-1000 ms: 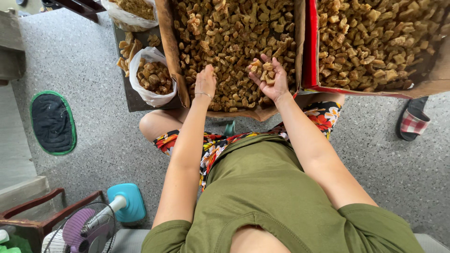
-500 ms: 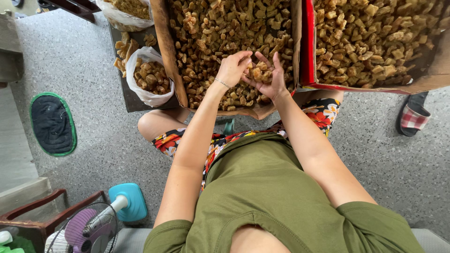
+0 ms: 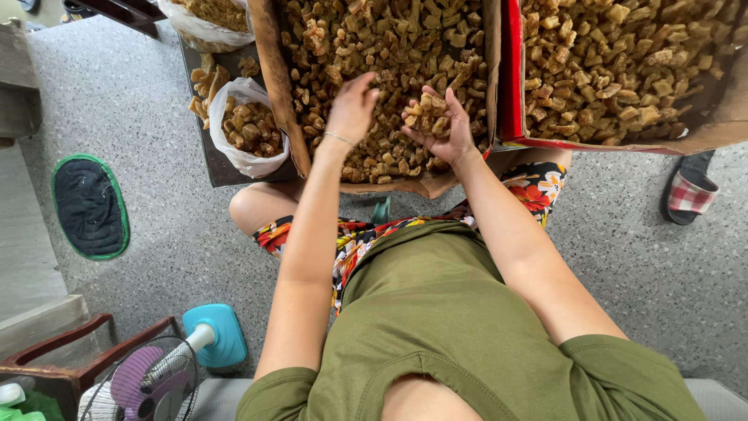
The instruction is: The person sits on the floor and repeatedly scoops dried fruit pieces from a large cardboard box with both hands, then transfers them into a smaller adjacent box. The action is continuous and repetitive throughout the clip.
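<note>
The right hand (image 3: 440, 125) is cupped palm-up in a loose grip around a small heap of brown dried chunks (image 3: 427, 113), held just above the cardboard tray (image 3: 273, 78) filled with the same pieces. The left hand (image 3: 352, 109) hangs just beside that grip with its fingers bent downward; whether they pinch a piece cannot be told. This looks like the sorting step, with a plastic bag (image 3: 248, 129) of chunks sitting off beyond the left hand, outside the tray.
</note>
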